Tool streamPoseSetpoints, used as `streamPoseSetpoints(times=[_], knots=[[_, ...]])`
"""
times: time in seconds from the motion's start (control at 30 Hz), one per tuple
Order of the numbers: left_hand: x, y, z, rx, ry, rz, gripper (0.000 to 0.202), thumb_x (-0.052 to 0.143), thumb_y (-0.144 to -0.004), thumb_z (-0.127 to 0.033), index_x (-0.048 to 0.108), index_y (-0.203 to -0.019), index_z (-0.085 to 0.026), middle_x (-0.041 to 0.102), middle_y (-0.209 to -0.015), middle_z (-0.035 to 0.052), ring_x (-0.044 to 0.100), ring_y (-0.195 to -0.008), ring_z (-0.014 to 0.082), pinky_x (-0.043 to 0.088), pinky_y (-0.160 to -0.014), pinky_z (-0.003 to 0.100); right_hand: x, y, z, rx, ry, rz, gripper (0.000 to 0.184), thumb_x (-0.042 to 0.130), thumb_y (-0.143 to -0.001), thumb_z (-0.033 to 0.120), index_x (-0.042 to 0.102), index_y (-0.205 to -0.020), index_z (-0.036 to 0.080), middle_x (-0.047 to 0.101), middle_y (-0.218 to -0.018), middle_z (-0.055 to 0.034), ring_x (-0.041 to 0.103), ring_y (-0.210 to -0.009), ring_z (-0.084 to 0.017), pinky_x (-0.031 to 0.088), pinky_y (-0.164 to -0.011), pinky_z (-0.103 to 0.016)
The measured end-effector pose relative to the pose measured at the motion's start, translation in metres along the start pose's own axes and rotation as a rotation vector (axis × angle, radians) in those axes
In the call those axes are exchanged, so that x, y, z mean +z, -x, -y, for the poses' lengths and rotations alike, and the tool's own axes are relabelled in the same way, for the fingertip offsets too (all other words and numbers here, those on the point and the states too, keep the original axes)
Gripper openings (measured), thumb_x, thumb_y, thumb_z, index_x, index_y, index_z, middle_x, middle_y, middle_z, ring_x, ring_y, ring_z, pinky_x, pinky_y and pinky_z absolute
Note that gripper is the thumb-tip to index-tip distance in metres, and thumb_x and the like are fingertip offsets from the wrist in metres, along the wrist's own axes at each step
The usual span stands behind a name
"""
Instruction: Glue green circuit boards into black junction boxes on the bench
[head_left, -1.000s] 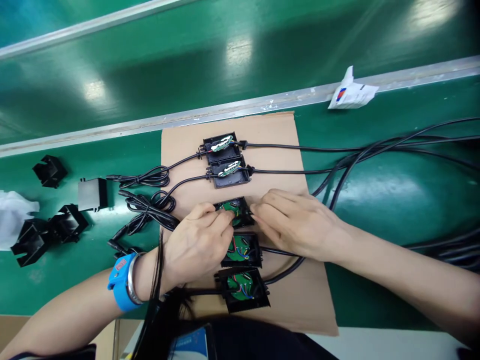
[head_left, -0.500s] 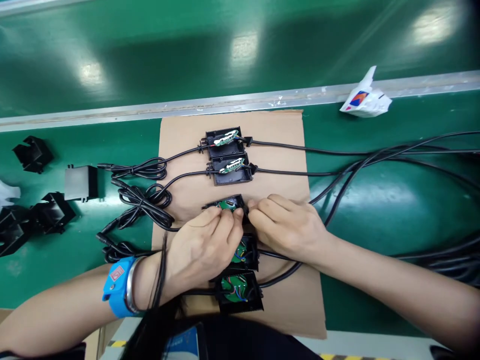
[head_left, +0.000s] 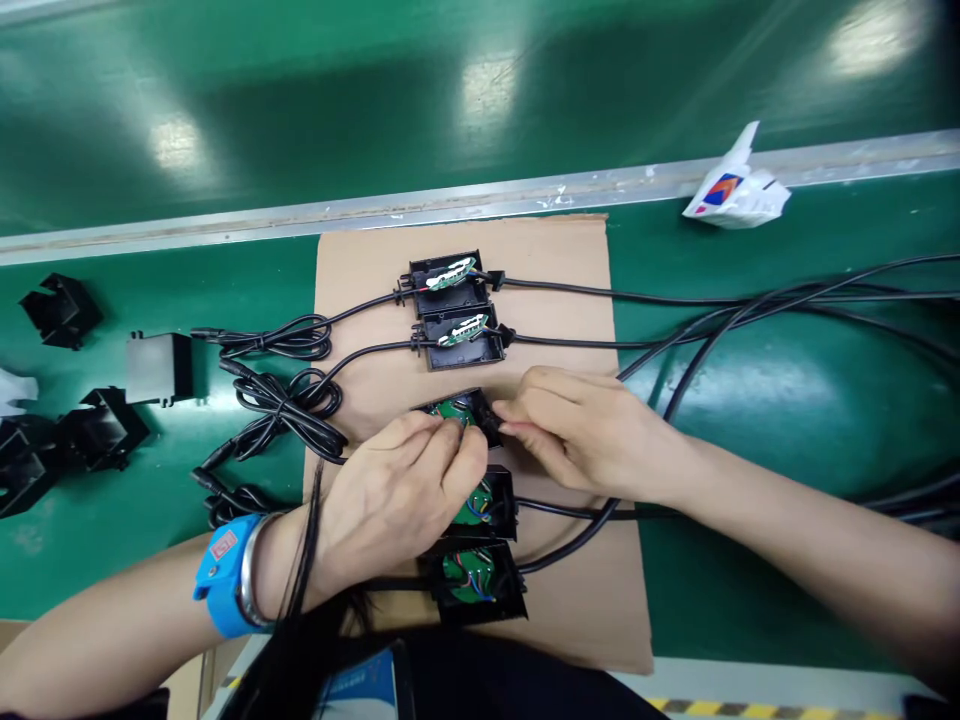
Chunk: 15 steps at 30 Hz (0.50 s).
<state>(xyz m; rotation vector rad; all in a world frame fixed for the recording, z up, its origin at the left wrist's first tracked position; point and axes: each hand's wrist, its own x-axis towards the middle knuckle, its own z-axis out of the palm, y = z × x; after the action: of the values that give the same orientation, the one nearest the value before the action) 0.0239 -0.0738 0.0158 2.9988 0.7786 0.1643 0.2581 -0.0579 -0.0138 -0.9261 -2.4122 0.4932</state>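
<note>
My left hand (head_left: 401, 485) is closed, its fingertips gripping a black plastic box (head_left: 474, 398) that holds a green circuit board (head_left: 454, 412). At that box's right end, my right hand (head_left: 589, 430) pinches a small black cable end with thumb and forefinger; the fingers partly hide it. Nearer to me lie two more open boxes with green boards and coloured wires, the middle box (head_left: 504, 500) and the front box (head_left: 506, 600). Behind my hands, two open boxes, a rear one (head_left: 450, 300) and a second (head_left: 480, 352), have their boards tilted up.
A cardboard sheet (head_left: 555, 240) lies under the boxes. Coiled black cables (head_left: 289, 410) rest at left, beside several empty black cases (head_left: 105, 425). Long black cables (head_left: 720, 320) cross at right. A crumpled white packet (head_left: 742, 200) sits by the metal strip.
My right hand has shifted slightly up and turned, so its thumb now shows in a pinch at the box's end. My left fingers stay at the box, with more of its board showing.
</note>
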Motion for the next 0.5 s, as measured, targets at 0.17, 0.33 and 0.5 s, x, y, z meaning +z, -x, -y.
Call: streamPoseSetpoints(times=[0.17,0.33,0.5], knots=[[0.000,0.002,0.001,-0.009,0.002,-0.008,0.037,0.036,-0.097,-0.008,0.056,-0.128,-0.004,0.070,-0.103,0.0112,0.067,-0.093,0.0177,0.050,-0.098,0.032,0.005,0.003,0.004,0.033,0.185,0.025,0.026,0.046,-0.093,0.007,0.050,-0.070,0.018,0.049,-0.069,-0.0014,0.042,-0.063,-0.013,0.033,-0.057,-0.027],[-0.003,-0.007,-0.002,-0.002,-0.041,-0.037,0.035,0.038,-0.095,-0.007,0.062,-0.119,0.000,0.069,-0.093,0.0107,0.067,-0.084,0.0183,0.053,-0.093,0.032,-0.004,-0.007,0.011,-0.016,0.259,0.212,0.026,0.043,-0.091,0.003,0.052,-0.072,0.018,0.051,-0.070,-0.0019,0.045,-0.064,-0.015,0.026,-0.055,-0.030],[-0.005,-0.016,-0.005,0.030,-0.094,-0.004,0.033,0.037,-0.094,-0.005,0.069,-0.101,-0.004,0.063,-0.079,0.0064,0.064,-0.077,0.0172,0.047,-0.108,0.036,-0.003,-0.011,0.018,-0.024,0.430,0.216,0.020,0.047,-0.092,0.007,0.056,-0.078,0.017,0.055,-0.075,-0.0057,0.047,-0.070,-0.019,0.023,-0.056,-0.032]])
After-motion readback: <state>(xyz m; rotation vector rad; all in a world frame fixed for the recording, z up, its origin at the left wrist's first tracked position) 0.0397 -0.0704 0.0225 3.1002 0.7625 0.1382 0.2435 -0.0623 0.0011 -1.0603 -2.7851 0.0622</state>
